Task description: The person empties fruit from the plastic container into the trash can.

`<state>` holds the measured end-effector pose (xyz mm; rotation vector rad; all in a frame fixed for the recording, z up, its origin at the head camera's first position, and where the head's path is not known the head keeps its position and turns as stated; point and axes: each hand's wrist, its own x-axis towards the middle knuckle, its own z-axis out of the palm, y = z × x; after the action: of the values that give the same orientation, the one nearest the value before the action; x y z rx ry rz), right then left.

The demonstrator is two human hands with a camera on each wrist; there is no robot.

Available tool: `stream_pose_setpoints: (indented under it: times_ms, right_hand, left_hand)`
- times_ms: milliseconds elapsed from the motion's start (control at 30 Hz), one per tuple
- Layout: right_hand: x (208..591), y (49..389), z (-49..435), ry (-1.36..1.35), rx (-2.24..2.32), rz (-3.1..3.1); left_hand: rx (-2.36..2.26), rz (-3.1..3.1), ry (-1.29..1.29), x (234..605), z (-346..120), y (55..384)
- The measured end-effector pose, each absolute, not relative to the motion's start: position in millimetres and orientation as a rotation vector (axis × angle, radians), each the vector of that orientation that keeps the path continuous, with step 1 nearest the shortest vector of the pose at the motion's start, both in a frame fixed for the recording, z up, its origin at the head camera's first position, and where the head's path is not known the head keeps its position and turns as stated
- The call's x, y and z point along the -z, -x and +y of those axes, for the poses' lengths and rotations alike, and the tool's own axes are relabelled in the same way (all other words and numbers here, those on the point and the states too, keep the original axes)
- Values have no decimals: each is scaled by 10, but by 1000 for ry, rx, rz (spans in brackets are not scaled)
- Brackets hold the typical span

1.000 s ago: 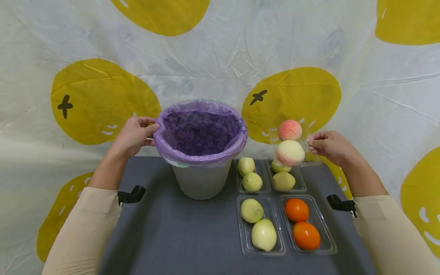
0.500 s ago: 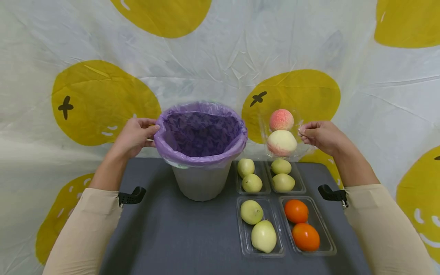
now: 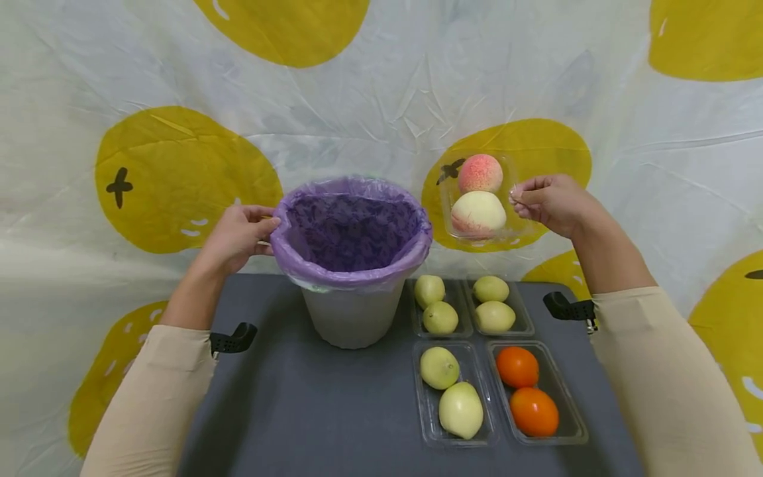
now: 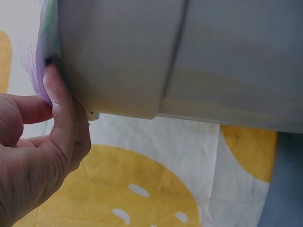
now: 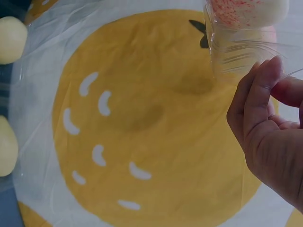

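A clear tray (image 3: 448,222) is held up by the right hand (image 3: 554,205), its near side edge pinched between thumb and fingertips. The tray is thin and glossy, with a ridged wall that can be made out in the right wrist view. Two peach-like fruits are carried in it, just to the left of the right hand: the upper one, a coral-pink fruit (image 3: 480,173), is rounded and speckled, while the lower one, a cream fruit (image 3: 479,214), is flushed with pink along its underside. The tray is suspended in the air, tilted so that its contents are shown to the head camera.

By the left hand (image 3: 238,232), the rim of a purple liner (image 3: 352,275) is pinched between thumb and fingers. The liner is folded over the mouth of a pale grey bin (image 3: 354,315), which is stood between the hands, just right of the left one. Its inside is seen as darker purple, patterned and creased.

Below the right hand and towards the person, four more clear trays are set out on the dark grey counter (image 3: 334,411). Pale green fruits (image 3: 461,411) are held in pairs in three of them; two orange fruits (image 3: 534,412) are held in the nearer right-hand one. Behind both hands, a white cloth (image 3: 381,99) printed with yellow shapes is hung.
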<state>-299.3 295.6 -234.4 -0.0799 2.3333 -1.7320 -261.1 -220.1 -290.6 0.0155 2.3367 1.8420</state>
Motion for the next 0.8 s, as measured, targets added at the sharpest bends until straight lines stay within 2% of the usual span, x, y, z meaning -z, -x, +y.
stream_pose_setpoints:
  times_ms: [800]
  right_hand:
    - [2029, 3210, 2235, 137, 1810, 2266]
  left_hand:
    - [-1831, 2344, -40, 2896, -2159, 2624]
